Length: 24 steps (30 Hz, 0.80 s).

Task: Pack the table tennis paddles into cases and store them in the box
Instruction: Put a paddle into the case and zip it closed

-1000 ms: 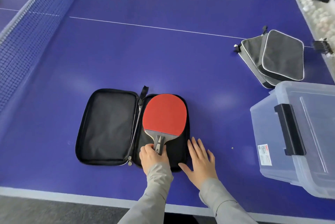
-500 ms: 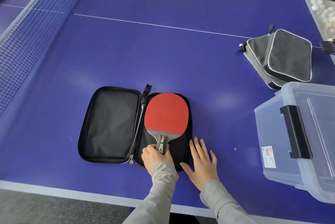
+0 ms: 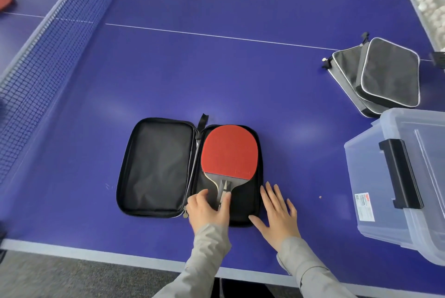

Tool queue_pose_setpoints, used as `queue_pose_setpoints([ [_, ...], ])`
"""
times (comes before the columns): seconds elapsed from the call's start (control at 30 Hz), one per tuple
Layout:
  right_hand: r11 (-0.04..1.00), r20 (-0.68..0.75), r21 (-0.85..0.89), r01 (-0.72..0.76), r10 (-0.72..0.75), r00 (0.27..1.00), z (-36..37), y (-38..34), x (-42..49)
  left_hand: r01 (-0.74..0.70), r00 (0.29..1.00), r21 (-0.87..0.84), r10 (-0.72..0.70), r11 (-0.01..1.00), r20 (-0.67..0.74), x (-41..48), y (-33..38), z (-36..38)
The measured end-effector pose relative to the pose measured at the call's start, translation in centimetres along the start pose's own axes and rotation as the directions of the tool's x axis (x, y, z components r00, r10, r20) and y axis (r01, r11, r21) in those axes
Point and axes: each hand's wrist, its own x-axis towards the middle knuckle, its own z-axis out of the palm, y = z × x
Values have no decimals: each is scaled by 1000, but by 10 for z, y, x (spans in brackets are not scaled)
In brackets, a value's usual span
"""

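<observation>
A black zip case (image 3: 156, 167) lies spread flat near the table's front edge. A red-faced paddle (image 3: 230, 150) lies in its right half, handle toward me. My left hand (image 3: 208, 211) rests over the handle's end with its fingers loosened and spread; the thumb lies along the handle's right side. Flat on the table beside the case's right edge is my right hand (image 3: 277, 213), fingers straight, thumb touching the case's corner. A clear plastic box (image 3: 375, 177) with its lid on and a black latch stands at the right.
Two zipped grey-black cases (image 3: 387, 76) lie stacked behind the box. The net (image 3: 36, 56) runs along the left, and a second red paddle (image 3: 5, 0) lies beyond it. White balls (image 3: 428, 6) line the far right edge. The table's front edge is just below my wrists.
My left hand has loosened from a fist round the handle to spread fingers. The paddle sits slightly deeper in the case. My right hand has stayed flat beside the case.
</observation>
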Motion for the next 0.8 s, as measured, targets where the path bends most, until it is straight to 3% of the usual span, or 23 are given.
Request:
queue_pose_setpoints([
  [0.13,1000,92,31,4,-7,996,-9,-1,-1,-2,959,23,9,1000,-282,38,-35,-59],
  [0.2,1000,110,27,-3,0,994,-12,-2,-1,92,916,48,-66,995,-396,62,-56,-91],
  [0.27,1000,122,30,-10,6,993,-11,-2,-1,226,889,59,-181,972,-421,84,-77,-118],
  [0.37,999,125,32,-18,14,992,-11,-3,-2,306,911,48,-278,951,-306,105,-97,-143],
  [0.47,1000,131,18,-23,21,991,-12,-5,-1,189,968,42,-179,981,-177,107,-99,-149],
  [0.57,999,132,22,-30,27,991,-14,-6,-1,137,985,-211,-155,968,-70,99,-92,-156],
  [0.67,999,145,16,-35,32,989,-16,-7,-1,132,989,-478,-149,868,2,83,-74,-168],
  [0.8,999,147,12,-47,45,988,-17,-7,-1,9,999,-576,15,817,37,43,-30,-173],
])
